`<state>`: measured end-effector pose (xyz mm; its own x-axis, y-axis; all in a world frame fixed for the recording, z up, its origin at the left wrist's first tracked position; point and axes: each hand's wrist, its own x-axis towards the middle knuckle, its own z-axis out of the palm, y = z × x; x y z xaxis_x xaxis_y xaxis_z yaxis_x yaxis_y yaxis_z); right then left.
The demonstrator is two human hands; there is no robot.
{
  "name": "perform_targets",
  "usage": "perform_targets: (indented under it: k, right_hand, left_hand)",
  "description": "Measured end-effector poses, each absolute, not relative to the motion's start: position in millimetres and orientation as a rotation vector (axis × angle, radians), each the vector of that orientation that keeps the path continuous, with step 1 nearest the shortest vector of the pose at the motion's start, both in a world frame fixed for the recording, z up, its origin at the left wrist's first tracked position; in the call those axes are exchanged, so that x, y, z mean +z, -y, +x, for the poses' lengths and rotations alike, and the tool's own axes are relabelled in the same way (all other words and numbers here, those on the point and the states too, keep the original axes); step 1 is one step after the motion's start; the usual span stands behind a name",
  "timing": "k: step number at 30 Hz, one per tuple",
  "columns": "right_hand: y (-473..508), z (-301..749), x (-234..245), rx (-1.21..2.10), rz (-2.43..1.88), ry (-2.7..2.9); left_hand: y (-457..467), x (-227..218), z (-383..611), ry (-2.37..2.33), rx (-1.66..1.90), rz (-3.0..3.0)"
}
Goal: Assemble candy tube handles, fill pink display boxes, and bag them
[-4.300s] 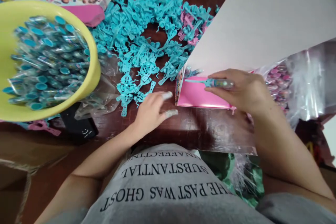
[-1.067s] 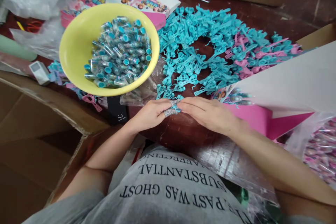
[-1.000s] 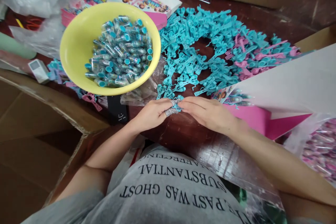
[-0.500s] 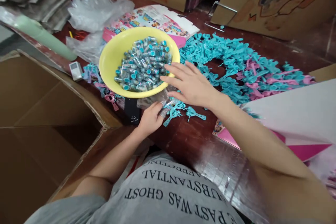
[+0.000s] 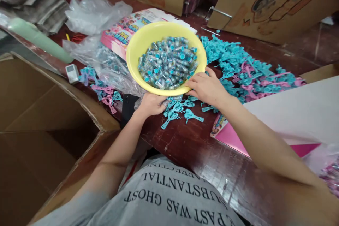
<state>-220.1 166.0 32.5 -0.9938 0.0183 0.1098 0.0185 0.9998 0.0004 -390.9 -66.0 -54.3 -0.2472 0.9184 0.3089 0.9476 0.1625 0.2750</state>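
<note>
A yellow bowl (image 5: 134,58) full of small clear tubes with blue caps (image 5: 169,61) stands in front of me on the dark red table. On its near right rim is my right hand (image 5: 208,86), closed with fingers over the edge and thumb below. My left hand (image 5: 152,105) is curled against the near underside of the bowl. Its fingertips are partly hidden there, beside clear plastic, so what they hold is unclear. Just right of it lie several turquoise plastic clip-like pieces (image 5: 173,111).
A heap of turquoise and pink pieces (image 5: 251,74) spreads to the right. Clear plastic bags (image 5: 92,14), a printed carton sheet (image 5: 119,31) and a green bottle (image 5: 39,40) lie left. An open cardboard box (image 5: 53,113) stands near left, a white-pink box (image 5: 296,113) at right.
The yellow bowl has shifted right, uncovering the plastic bag of tubes on its left. My right hand, formerly with spread fingers at the rim, now grips it. The left hand has moved slightly forward.
</note>
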Motion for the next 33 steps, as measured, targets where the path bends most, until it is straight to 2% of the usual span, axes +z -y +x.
perform_targets:
  k: [3, 7, 12, 16, 19, 21, 25, 28, 33]
  right_hand:
    - [-182.3, -224.9, 41.5, 0.199, -0.089, 3.122]
    - [-188.2, -260.0, 41.2, 0.199, -0.384, 2.921]
    - [-172.6, -305.4, 34.5, 0.13, -0.688, 2.9]
    - [-172.1, -299.1, 42.2, 0.156, -0.739, 2.91]
    - [-173.0, -272.1, 52.1, 0.271, -0.666, 2.857]
    - [-164.9, -244.8, 57.5, 0.427, -0.547, 2.753]
    - [-129.3, -176.0, 56.6, 0.856, -0.235, 2.592]
    - [-104.9, -133.0, 46.1, 1.119, -0.173, 2.512]
    - [-88.3, -102.3, 30.4, 1.059, -0.23, 2.437]
  left_hand:
    - [60.3, -52.0, -386.9, 2.426, -0.643, -1.966]
    - [72.4, -39.9, -371.3, 2.393, -1.061, -2.235]
    - [83.3, -34.8, -335.5, 2.59, -2.014, -2.185]
    - [85.7, -39.0, -312.6, 2.664, -2.903, -1.617]
    - [84.8, -37.9, -306.8, 2.727, -3.285, -1.115]
    - [83.1, -36.1, -306.7, 2.737, -3.304, -1.0]
    - [78.8, -33.8, -308.7, 2.776, -3.102, -1.082]
    - [73.2, -29.6, -305.6, 2.803, -2.999, -1.19]
    - [58.8, -15.6, -290.7, 2.779, -3.012, -1.306]
